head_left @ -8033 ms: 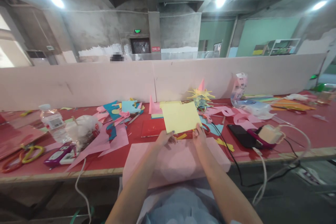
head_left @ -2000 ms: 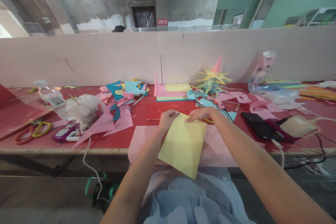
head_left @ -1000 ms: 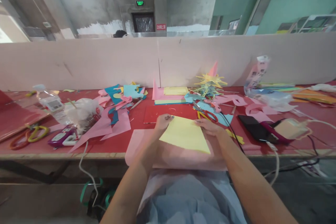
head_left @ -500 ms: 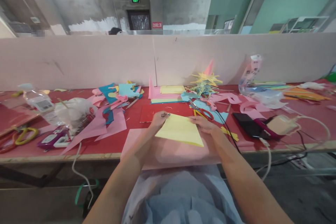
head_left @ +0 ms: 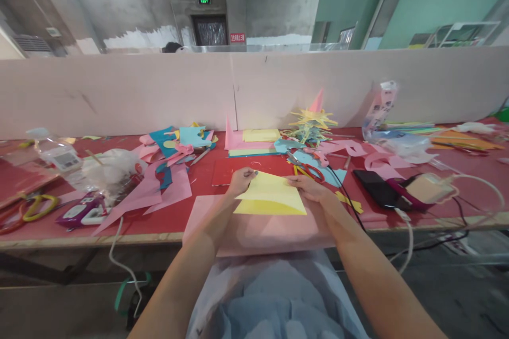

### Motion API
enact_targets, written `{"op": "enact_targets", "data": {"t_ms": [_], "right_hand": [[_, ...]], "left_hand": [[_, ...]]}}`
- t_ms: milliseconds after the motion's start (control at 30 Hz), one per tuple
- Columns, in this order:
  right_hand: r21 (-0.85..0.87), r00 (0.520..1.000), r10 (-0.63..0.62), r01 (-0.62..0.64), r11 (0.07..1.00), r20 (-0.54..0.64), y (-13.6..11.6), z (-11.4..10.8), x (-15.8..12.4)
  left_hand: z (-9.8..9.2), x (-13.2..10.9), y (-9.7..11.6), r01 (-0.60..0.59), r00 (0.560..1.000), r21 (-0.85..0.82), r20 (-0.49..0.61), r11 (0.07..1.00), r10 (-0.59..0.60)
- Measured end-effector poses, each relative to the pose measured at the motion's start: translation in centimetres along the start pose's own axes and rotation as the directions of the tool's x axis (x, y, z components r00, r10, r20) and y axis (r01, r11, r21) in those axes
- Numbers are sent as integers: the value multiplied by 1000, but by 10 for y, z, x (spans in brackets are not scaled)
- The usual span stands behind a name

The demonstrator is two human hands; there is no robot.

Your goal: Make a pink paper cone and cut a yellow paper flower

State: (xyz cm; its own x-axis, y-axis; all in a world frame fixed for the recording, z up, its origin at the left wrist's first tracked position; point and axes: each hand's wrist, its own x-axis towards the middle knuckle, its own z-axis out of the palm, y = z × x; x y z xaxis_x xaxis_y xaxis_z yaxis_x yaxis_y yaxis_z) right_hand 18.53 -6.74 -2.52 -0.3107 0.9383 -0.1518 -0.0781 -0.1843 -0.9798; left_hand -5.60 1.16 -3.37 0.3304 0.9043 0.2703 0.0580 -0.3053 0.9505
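Observation:
Between my two hands is a folded sheet of yellow paper (head_left: pixel 274 190), held by its far corners. A darker yellow layer shows below its near edge, the two parted. My left hand (head_left: pixel 240 182) pinches the far left corner; my right hand (head_left: pixel 305 187) grips the far right corner, fingers partly hidden by the wrist angle. Beneath the paper, a pink sheet (head_left: pixel 207 222) lies over the table's front edge. Past my right hand are red-handled scissors (head_left: pixel 312 171) and a glue gun (head_left: pixel 318 155) with a black cord.
Paper scraps (head_left: pixel 175 143) and a plastic bottle (head_left: pixel 58 151) lie left, with yellow-handled scissors (head_left: pixel 40 206). A pink-tipped paper tree (head_left: pixel 314 119) stands at the back. A black phone (head_left: pixel 377 189) and white charger (head_left: pixel 427 188) with cables are right. A pale partition (head_left: pixel 159 90) closes the back.
The yellow paper's near edge has parted, and its lower layer now shows as a darker strip. Both hands stay at almost the same spot.

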Motion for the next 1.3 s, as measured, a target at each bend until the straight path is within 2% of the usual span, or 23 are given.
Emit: {"op": "enact_targets", "data": {"t_ms": [233, 500, 667, 900, 1100, 1300], "right_hand": [[-7, 989, -5, 3, 1000, -145, 1, 2, 0], [-188, 980, 96, -128, 974, -172, 3, 9, -1], [-368, 990, 10, -62, 928, -142, 4, 12, -2], [-499, 961, -141, 4, 866, -237, 5, 10, -4], [-567, 969, -173, 43, 823, -177, 2, 19, -7], [-614, 980, -98, -30, 789, -174, -1, 24, -7]], "left_hand": [[-7, 4, -3, 28, 999, -23, -25, 999, -29], [-10, 5, -7, 48, 997, -45, -59, 998, -50], [-13, 9, -9, 38, 995, -54, -91, 998, -43], [-9, 9, -10, 21, 996, -43, -89, 999, -24], [-19, 10, -10, 1, 987, -10, -161, 1000, -2], [-24, 10, -15, -33, 980, 30, -197, 999, 38]]}}
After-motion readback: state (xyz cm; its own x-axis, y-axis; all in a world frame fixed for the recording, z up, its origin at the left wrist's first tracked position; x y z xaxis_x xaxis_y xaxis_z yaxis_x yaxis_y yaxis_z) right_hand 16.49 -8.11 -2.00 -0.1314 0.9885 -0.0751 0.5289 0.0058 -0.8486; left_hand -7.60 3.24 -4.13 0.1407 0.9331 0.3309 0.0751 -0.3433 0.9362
